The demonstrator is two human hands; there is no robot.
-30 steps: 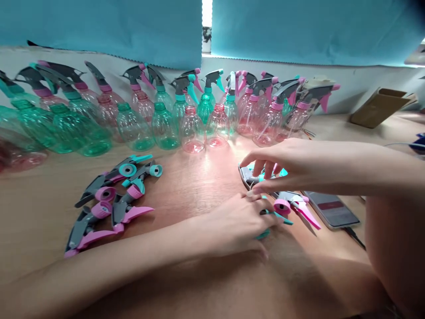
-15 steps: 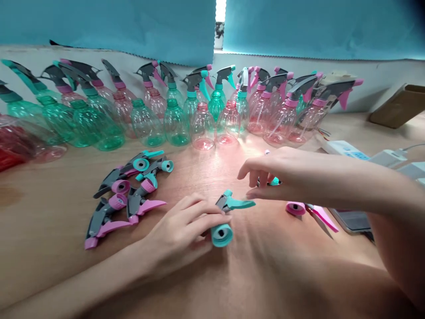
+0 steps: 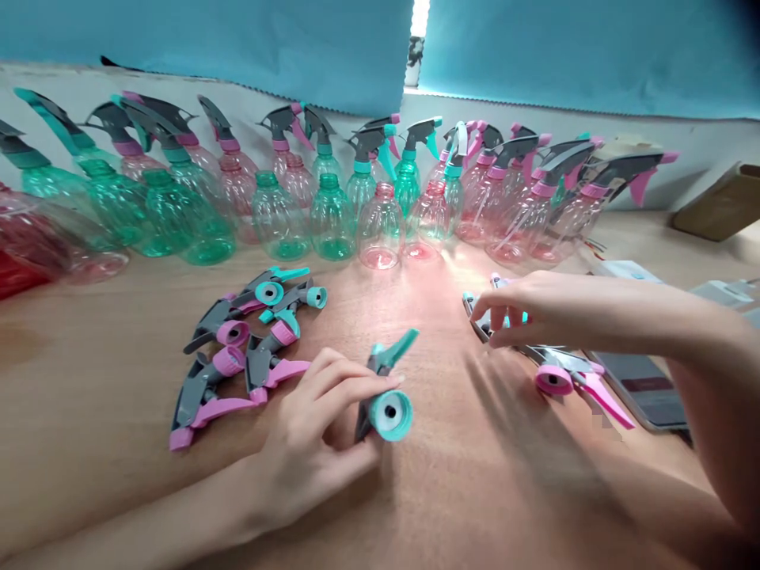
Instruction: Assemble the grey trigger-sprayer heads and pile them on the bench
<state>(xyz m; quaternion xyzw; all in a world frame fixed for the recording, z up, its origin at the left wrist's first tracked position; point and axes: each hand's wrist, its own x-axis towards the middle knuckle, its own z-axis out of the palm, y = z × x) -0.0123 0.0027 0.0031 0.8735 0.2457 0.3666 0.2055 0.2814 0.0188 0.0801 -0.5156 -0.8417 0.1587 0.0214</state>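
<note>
My left hand (image 3: 326,427) is closed on a trigger spray head (image 3: 392,416) with a grey body and a teal collar and lever; its round collar opening faces me. My right hand (image 3: 516,309) is at the right, fingers curled but apart, over a grey and teal spray head (image 3: 469,305) that it partly covers. Whether the fingertips touch it I cannot tell. Just below and right of that hand lies a pink and grey spray head (image 3: 555,380) with its lever pointing right.
Several pink and teal spray heads (image 3: 231,360) lie piled at the left. Along the wall stand clear green bottles (image 3: 332,222) and pink bottles (image 3: 380,229), some topped with spray heads. A phone (image 3: 644,388), a white power strip (image 3: 629,271) and a brown box (image 3: 716,202) are at the right.
My left hand has turned the spray head, so its lever points up and its collar faces me more. My right hand has moved right, away from the left hand. The view has shifted slightly.
</note>
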